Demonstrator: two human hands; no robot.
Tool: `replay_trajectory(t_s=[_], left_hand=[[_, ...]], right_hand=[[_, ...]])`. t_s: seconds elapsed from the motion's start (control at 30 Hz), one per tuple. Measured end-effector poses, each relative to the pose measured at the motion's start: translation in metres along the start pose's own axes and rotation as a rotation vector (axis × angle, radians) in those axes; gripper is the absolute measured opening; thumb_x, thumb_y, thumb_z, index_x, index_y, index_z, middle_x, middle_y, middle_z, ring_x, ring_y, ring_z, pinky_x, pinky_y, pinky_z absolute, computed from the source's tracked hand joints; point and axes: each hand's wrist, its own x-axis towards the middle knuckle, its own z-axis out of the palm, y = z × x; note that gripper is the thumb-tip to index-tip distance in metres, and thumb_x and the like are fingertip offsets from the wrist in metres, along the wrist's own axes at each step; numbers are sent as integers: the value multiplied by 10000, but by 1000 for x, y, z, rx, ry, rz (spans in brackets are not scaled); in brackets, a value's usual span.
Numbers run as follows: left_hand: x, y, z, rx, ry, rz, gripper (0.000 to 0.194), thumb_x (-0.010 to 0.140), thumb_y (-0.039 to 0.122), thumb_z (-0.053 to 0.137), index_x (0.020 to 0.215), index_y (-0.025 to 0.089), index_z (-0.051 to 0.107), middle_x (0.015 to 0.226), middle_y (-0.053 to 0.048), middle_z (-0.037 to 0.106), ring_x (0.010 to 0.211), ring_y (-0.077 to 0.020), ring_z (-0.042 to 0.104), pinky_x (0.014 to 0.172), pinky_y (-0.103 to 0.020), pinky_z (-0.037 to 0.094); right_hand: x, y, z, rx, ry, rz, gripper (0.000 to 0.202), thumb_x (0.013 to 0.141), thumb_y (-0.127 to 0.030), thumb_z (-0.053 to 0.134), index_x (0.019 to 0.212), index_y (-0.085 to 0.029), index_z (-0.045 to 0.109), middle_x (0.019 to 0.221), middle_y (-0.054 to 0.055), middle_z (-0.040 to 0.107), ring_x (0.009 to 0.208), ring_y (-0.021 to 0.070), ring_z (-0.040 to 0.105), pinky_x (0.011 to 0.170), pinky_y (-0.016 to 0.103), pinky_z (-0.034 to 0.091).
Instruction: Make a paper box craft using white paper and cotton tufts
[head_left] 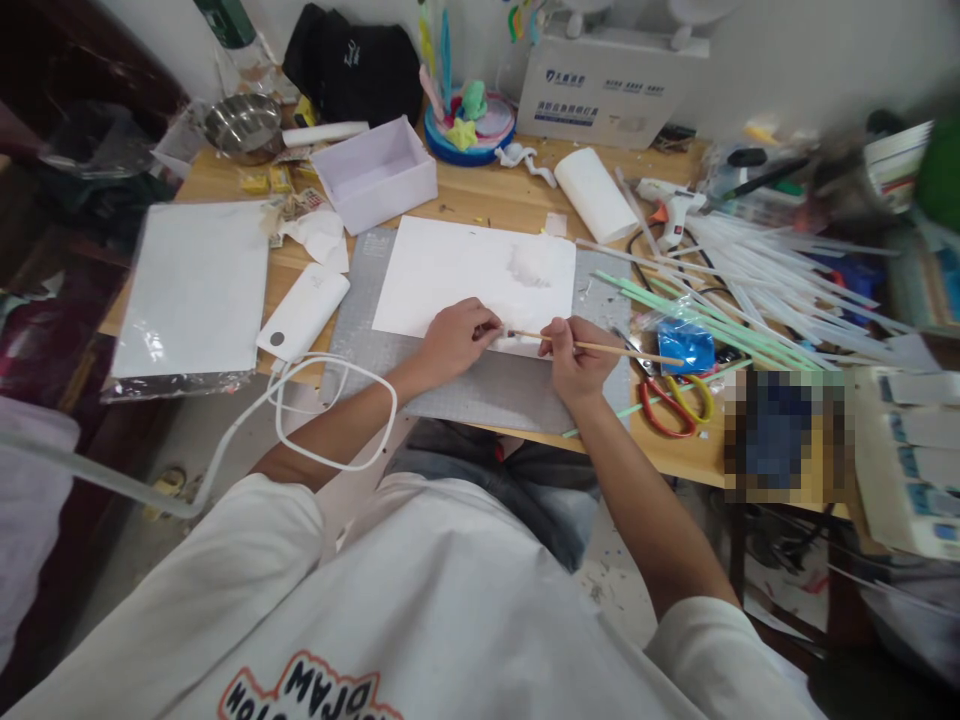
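My right hand [579, 355] grips a thin paintbrush [626, 350] with a light wooden handle. The brush lies nearly level, its dark tip pointing left toward my left hand. My left hand [463, 338] is closed in a pinch right by that tip; whatever sits between its fingertips is too small to make out. Both hands are over the near edge of a white sheet of paper [450, 265]. On the paper's right half is a pale grey smudge [527, 266]. Under the sheet lies a grey cutting mat [517, 392].
Left of the mat are a white power bank-like device [304, 312] with a looped cable and a pack of white sheets [191, 290]. An open lilac box [382, 180] and white roll [595, 195] stand behind. Scissors [679, 405], glue sticks [787, 270] and a glue gun [679, 215] lie right.
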Motion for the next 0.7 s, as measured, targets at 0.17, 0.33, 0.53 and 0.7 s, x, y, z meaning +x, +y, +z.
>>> replay_trajectory(t_s=[0.17,0.33,0.53,0.7], left_hand=[[1,-1,1,-11,-5,-10,109,907,266,680,905,179,746,861,-42,683,764,-156,604,714,-294,443],[0,-4,1,-42,-3,-6,65,883,220,693,903,178,738,885,-39,694,762,-146,609,727,-290,457],[0,-4,-1,-83,-3,-13,74,865,186,690,911,164,743,870,-41,691,739,-135,600,709,-279,458],[-1,-2,-2,-97,-6,-5,133,868,172,635,926,169,754,884,-47,704,736,-139,603,712,-289,463]], right_hand=[[-2,-3,0,-135,-61,-157,482,995,-453,502,598,-214,631,517,16,618,477,116,546,514,280,378],[0,-4,4,-179,-112,-161,473,999,-442,494,590,-224,587,532,17,616,506,120,555,531,278,392],[1,-6,4,-178,-111,-160,453,1003,-414,503,601,-222,590,553,15,625,528,118,562,550,272,392],[2,-6,4,-202,-130,-166,454,1006,-423,487,607,-227,578,561,19,625,535,123,560,550,273,388]])
